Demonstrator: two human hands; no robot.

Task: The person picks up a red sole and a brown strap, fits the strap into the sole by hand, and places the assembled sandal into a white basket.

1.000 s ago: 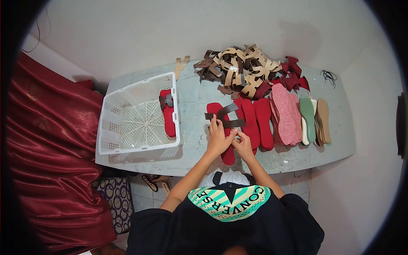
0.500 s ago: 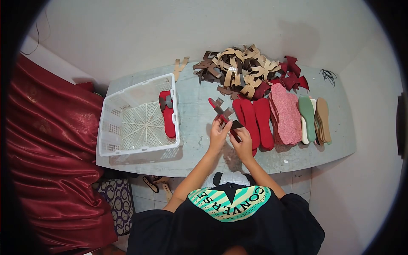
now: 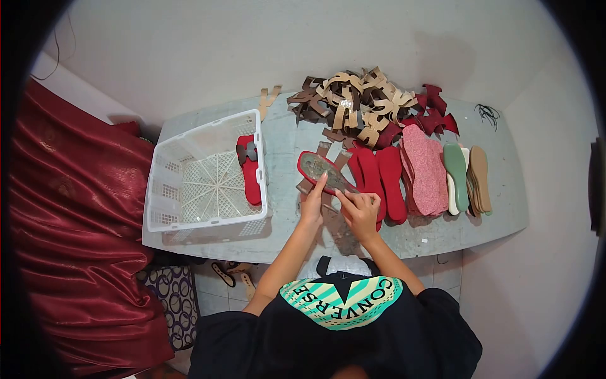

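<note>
Both hands hold the red insole turned underside up above the surface: our left hand pinches its near edge, our right hand pinches the heel end. We judge the strap ends are being fixed underneath; next, press them flat. The insole lies just beyond both hands.

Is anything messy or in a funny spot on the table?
Yes. The strap pile is a tangled heap, not a neat row like the red soles. One tan strap lies alone beyond the basket, and one red sole hangs over the basket's rim.
</note>
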